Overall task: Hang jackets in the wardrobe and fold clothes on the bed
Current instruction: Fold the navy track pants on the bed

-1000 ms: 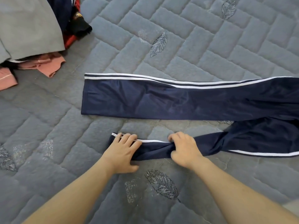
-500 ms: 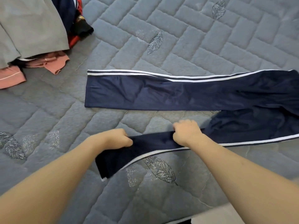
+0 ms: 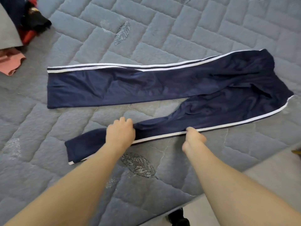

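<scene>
Navy track trousers (image 3: 146, 85) with white side stripes lie spread on the grey quilted bed (image 3: 162, 30), waist at the right, legs pointing left. The far leg lies flat and straight. The near leg is narrow and bunched, running from the waist down to a cuff at the lower left. My left hand (image 3: 120, 133) grips this near leg with curled fingers, a little right of the cuff. My right hand (image 3: 193, 138) pinches the same leg at its white stripe, further right.
A heap of clothes sits at the top left: a grey garment (image 3: 7, 31), red and dark pieces (image 3: 32, 25), and a pink item (image 3: 10, 62). The bed's near edge (image 3: 211, 198) runs diagonally at the lower right, with floor beyond it.
The near trouser leg has been pulled out longer and straighter, its white stripe now along the near edge. My right hand moved right along the leg; my left stays on it near the cuff.
</scene>
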